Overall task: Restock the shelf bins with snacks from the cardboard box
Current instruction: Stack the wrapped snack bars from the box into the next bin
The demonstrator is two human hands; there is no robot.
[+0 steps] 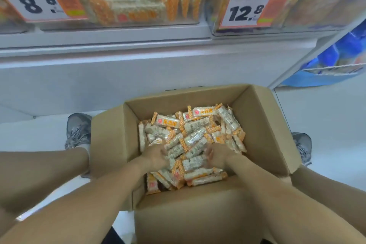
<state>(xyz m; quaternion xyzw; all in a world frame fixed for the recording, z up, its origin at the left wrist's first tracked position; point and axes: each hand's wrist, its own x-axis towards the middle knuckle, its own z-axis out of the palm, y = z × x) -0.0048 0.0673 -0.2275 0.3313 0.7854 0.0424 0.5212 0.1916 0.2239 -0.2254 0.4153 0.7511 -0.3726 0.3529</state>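
The snack bars (193,140), in orange-and-clear wrappers, are lying in a loose heap inside the open cardboard box (263,125), which is sitting on the floor between the person's two grey shoes (78,130), flaps folded outward, probably so both arms can be reaching in freely; the bars are too many and too tangled to be counted, several dozen at a guess; the left hand (154,156) and the right hand (219,155) are both pressing down into the pile from opposite sides, facing each other with bars between them, which suggests they are scooping a double handful together; the fingers are blurring with motion, so whether they are curling round bars or lying straight cannot be told; above, on the white shelf, a clear bin (138,0) is already holding matching bars, stacked and standing behind an 8.8 price tag (37,2), likely the one being refilled; a second bin (316,10), tagged 12.8, is holding different packets; blue packs (340,55) are hanging at the right
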